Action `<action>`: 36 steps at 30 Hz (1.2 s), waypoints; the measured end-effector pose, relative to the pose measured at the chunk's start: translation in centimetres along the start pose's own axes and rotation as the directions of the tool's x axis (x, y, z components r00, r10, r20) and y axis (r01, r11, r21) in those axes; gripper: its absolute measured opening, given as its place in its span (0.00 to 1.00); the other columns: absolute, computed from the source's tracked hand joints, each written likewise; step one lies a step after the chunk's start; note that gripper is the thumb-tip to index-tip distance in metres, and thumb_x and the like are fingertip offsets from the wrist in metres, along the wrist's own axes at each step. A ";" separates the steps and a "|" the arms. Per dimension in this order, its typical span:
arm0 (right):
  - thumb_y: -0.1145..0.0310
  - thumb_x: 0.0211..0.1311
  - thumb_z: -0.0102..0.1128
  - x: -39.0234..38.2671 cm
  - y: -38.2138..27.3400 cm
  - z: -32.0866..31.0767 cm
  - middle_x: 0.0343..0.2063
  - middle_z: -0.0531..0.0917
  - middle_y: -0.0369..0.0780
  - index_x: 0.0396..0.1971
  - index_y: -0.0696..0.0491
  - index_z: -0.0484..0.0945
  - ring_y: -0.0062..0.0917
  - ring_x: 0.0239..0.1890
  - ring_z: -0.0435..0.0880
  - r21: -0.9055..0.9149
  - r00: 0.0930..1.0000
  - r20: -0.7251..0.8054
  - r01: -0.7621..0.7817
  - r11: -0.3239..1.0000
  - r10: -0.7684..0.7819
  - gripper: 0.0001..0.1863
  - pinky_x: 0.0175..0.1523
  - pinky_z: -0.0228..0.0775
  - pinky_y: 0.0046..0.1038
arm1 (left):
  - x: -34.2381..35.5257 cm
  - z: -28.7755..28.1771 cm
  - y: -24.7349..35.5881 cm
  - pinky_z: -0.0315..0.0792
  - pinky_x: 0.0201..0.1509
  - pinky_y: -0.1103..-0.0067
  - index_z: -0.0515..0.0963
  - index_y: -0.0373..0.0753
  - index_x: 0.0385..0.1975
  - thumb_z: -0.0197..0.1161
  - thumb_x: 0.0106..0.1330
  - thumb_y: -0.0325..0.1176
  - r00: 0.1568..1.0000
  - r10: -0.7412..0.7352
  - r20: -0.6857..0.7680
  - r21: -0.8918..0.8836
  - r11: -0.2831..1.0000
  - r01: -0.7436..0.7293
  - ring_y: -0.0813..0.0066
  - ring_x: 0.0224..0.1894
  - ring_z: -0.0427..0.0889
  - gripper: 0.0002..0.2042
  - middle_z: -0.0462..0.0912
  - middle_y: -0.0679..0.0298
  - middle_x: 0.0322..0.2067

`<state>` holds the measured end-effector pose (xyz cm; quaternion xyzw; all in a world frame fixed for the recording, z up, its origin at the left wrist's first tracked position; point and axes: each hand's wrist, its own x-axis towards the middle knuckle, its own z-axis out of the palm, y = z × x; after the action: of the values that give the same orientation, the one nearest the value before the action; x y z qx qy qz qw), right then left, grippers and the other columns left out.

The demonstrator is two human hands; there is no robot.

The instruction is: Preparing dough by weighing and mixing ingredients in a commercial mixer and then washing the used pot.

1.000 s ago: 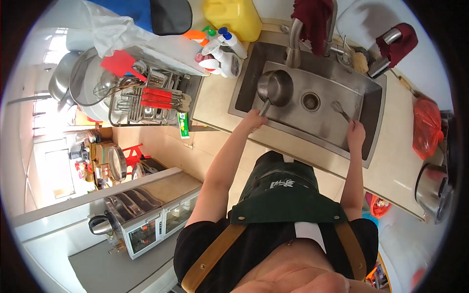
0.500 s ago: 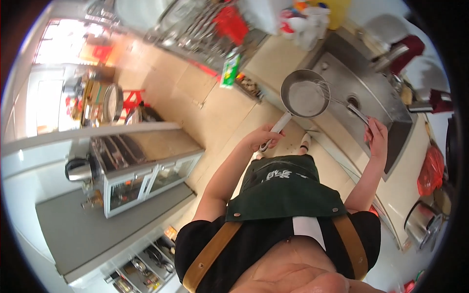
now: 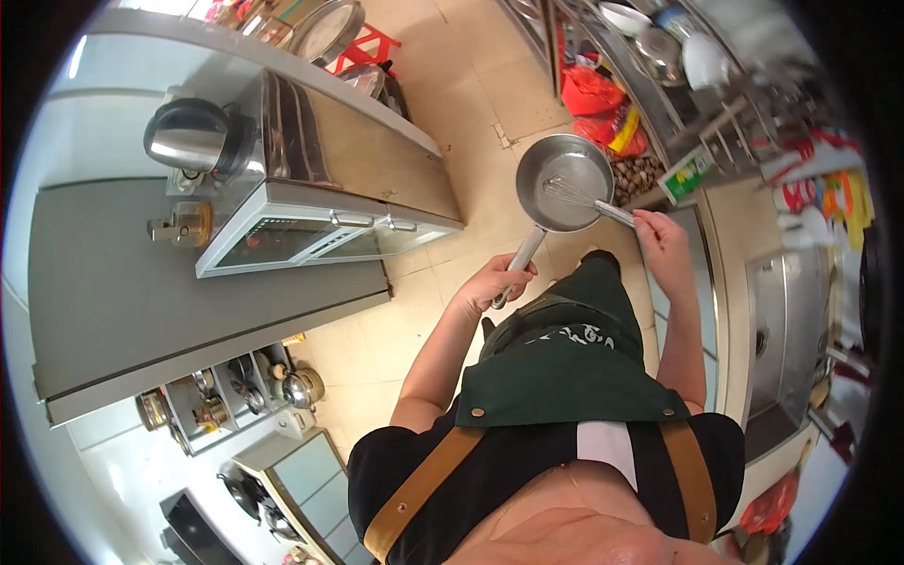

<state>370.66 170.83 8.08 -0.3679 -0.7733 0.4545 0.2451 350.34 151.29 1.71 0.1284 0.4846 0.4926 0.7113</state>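
Note:
My left hand [image 3: 499,281] is closed round the handle of a metal saucepan [image 3: 537,179], which hangs in the air in front of me over the floor. Its inside shows bare metal. In my right hand [image 3: 665,249] I grip the handle of a wire whisk [image 3: 612,212]. The whisk's wire end lies inside the pan, and its handle crosses the pan's right rim. Below both hands is my dark green apron [image 3: 565,377] with brown straps.
At the right stands a counter with a steel sink [image 3: 772,330]. A dish rack with bowls [image 3: 706,61] is at the far right, above red bags [image 3: 593,94]. To the left are a glass-fronted cabinet [image 3: 330,231], an electric kettle [image 3: 193,137] and a grey countertop [image 3: 141,264].
I have turned left, away from the sink, so the cabinet is nearer the middle of view. Both hands carry the pan and whisk along; the whisk now reaches deeper into the pan.

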 end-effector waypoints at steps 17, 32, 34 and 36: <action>0.63 0.55 0.50 37.9 -3.0 18.8 0.26 0.73 0.44 0.42 0.58 0.70 0.38 0.25 0.75 -0.415 0.907 0.183 0.421 0.807 -0.379 0.18 0.28 0.67 0.35 | 15.1 -16.3 24.4 0.58 0.15 0.87 0.72 0.39 0.24 0.57 0.54 0.33 0.929 0.156 -0.335 0.054 0.988 -0.147 0.84 0.12 0.66 0.05 0.68 0.70 0.11; 0.57 0.50 0.55 70.9 -0.4 26.5 0.26 0.78 0.45 0.40 0.58 0.71 0.38 0.31 0.77 -0.478 0.969 0.211 0.220 0.850 -0.133 0.22 0.35 0.68 0.36 | 28.9 -35.5 41.7 0.59 0.15 0.85 0.70 0.37 0.25 0.56 0.54 0.29 0.832 0.179 -0.525 -0.065 0.966 -0.249 0.83 0.13 0.65 0.04 0.67 0.69 0.13; 0.57 0.48 0.55 75.1 0.8 26.8 0.22 0.76 0.44 0.30 0.59 0.72 0.38 0.29 0.76 -0.599 0.934 0.358 0.236 0.765 -0.008 0.19 0.33 0.66 0.37 | 31.4 -38.6 46.0 0.59 0.16 0.85 0.70 0.36 0.26 0.57 0.52 0.27 0.835 0.159 -0.526 -0.049 0.975 -0.217 0.82 0.14 0.66 0.05 0.68 0.68 0.14; 0.56 0.47 0.55 78.9 1.3 26.8 0.22 0.76 0.45 0.28 0.59 0.71 0.39 0.30 0.76 -0.633 0.914 0.406 0.264 0.728 0.022 0.19 0.33 0.66 0.38 | 33.2 -41.1 50.9 0.59 0.16 0.85 0.70 0.36 0.26 0.56 0.52 0.28 0.850 0.202 -0.486 -0.004 0.972 -0.234 0.82 0.13 0.66 0.05 0.68 0.68 0.14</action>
<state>303.89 219.69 -2.02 -0.2821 -0.9401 0.1884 -0.0328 288.94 191.12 -3.79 0.0333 0.6130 0.6015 0.5112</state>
